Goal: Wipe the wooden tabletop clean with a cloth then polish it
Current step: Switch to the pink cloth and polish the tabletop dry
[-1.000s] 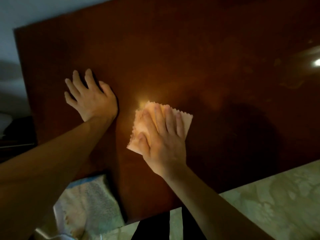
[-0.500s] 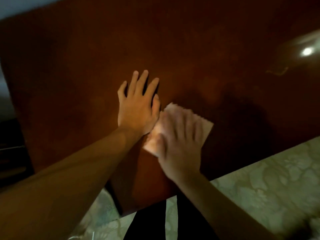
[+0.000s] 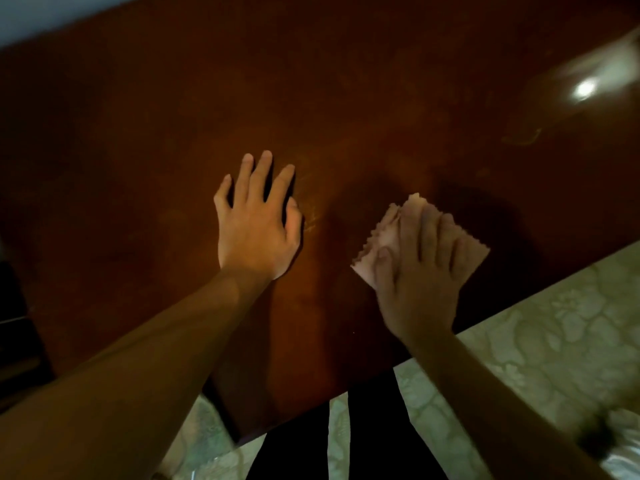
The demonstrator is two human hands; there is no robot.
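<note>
Tabletop (image 3: 346,116) bears left hand (image 3: 256,230) spread flat, right hand (image 3: 420,271) flat pressing pink cloth (image 3: 384,237).

The room is dim. A pale floor (image 3: 540,344) with a leafy pattern lies below and right of the dark wooden table (image 3: 346,98). Beyond the table's far left corner shows a pale wall (image 3: 52,12), and dark furniture (image 3: 14,341) stands just beside its left edge.
</note>
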